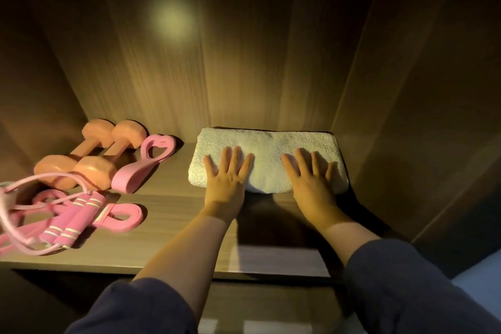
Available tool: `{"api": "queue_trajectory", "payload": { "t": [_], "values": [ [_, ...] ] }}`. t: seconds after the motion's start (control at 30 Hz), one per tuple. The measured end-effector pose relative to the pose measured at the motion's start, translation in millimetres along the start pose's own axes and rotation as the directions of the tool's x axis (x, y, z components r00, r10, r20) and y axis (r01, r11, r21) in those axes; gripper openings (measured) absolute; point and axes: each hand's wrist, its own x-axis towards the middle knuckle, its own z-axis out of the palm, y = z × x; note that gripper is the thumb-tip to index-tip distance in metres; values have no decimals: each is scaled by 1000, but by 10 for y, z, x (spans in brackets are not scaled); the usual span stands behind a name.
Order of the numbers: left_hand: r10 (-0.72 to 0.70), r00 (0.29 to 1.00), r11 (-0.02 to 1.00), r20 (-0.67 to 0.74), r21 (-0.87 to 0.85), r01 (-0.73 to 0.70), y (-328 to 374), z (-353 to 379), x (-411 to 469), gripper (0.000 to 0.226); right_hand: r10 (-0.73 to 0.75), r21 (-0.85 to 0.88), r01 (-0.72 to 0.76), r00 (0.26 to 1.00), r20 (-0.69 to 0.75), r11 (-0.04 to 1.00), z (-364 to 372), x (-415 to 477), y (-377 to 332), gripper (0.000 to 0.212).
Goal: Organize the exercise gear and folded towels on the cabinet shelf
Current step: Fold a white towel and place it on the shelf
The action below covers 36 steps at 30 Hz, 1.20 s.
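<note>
Head: left hand (pixel 226 182), right hand (pixel 311 186), fingers (pixel 235 156) splayed flat on towel (pixel 268 149) near right wall (pixel 406 116).

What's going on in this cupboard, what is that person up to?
A person presses both hands flat on a folded white towel, the left hand on its left half and the right hand on its right half. The towel lies at the back right of the wooden shelf. On the left sit two orange dumbbells, a pink jump rope and pink loops, untouched.

White towel (pixel 267 154), orange dumbbells (pixel 89 153), pink white-striped rope handles (pixel 71 218)
</note>
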Motion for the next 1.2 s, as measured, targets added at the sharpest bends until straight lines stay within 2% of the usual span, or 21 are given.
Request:
{"api": "queue_trajectory", "payload": {
  "t": [0.3, 0.47, 0.57, 0.83, 0.93, 1.0, 1.13, 1.2],
  "values": [
    [7, 999, 1000, -42, 8, -7, -33, 98, 73, 82, 0, -26, 0, 1000, 4, 1000, 55, 88, 44, 78],
    [11, 998, 1000, -68, -11, -12, -81, 95, -1, 93, -21, 45, 20, 1000, 15, 999, 10, 120, 174, 94],
    [-30, 998, 1000, -51, -6, 30, -57, 95, 4, 89, 3, 11, -3, 1000, 18, 1000, 23, 153, 229, 99],
    [-28, 1000, 999, 3, 35, 28, -98, 62, 115, 84, -7, 23, 6, 998, 55, 1000, 54, 232, 221, 98],
    [57, 995, 998, -82, -32, -60, -104, 34, 132, 82, -42, 76, 37, 997, 70, 996, 16, 248, 203, 102],
    [129, 981, 986, -148, -82, -142, -117, -3, 179, 79, -93, 125, 86, 994, 50, 988, -27, 262, 153, 100],
    [87, 992, 993, -87, -76, -94, -117, 2, 191, 67, -113, 122, 105, 992, 57, 987, -34, 247, 145, 92],
    [87, 990, 991, -112, -92, -97, -113, -49, 245, 62, -102, 220, 93, 994, 32, 971, -77, 282, 200, 82]
  ]
}}
